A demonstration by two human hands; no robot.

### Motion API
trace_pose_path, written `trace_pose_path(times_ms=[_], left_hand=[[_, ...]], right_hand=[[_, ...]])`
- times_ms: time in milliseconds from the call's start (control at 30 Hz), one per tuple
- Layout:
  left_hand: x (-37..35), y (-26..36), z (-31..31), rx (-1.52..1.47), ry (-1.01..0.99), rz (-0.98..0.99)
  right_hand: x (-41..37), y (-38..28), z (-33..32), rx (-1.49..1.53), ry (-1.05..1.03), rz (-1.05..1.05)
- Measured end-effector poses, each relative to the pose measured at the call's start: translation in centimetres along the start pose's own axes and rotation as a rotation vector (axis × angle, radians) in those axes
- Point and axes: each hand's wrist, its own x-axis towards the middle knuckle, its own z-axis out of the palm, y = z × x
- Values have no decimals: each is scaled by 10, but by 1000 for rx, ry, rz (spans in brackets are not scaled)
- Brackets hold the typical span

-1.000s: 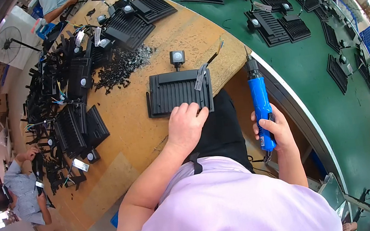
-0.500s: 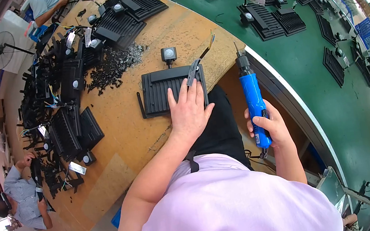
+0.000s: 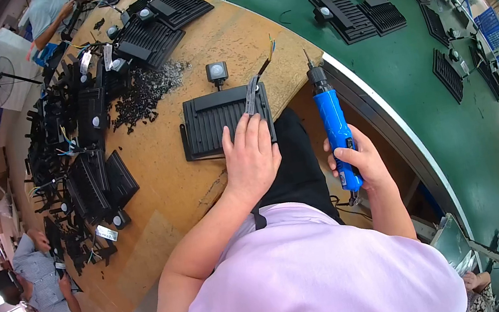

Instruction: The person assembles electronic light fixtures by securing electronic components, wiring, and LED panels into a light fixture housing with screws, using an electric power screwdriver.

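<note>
A black finned housing (image 3: 210,123) with a square sensor head (image 3: 217,72) lies on the wooden table near its right edge. My left hand (image 3: 251,159) rests on the lower right part of the housing, its fingers stretched out and the thumb over the side. A grey label and a cable with bare coloured wire ends (image 3: 271,54) stick out above those fingers. My right hand (image 3: 355,160) is wrapped round a blue electric screwdriver (image 3: 333,120), which points up, away from my body, beside the table edge and apart from the housing.
Small black and clear parts (image 3: 154,89) are heaped on the wooden table (image 3: 160,200). Finned housings and black brackets pile up at its left and far side. A green surface (image 3: 371,72) on the right carries more housings. Co-workers sit at the left and far left.
The view has shifted slightly. The thumb of my left hand has drawn in closer to its fingers on the housing. My right hand still holds the screwdriver.
</note>
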Motion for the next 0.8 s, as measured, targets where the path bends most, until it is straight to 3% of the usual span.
trace_pose_path(times_ms=[333,433,533,800], left_hand=[[5,2,15,189,-123,49],[1,1,-3,48,-99,28],[-23,-16,-15,-36,57,-35],[-28,-43,-7,-113,116,-22]], right_hand=[[1,2,-1,-7,-9,41],[6,3,1,-24,-22,39],[12,3,1,-47,-32,44],[29,7,12,-71,-26,62]])
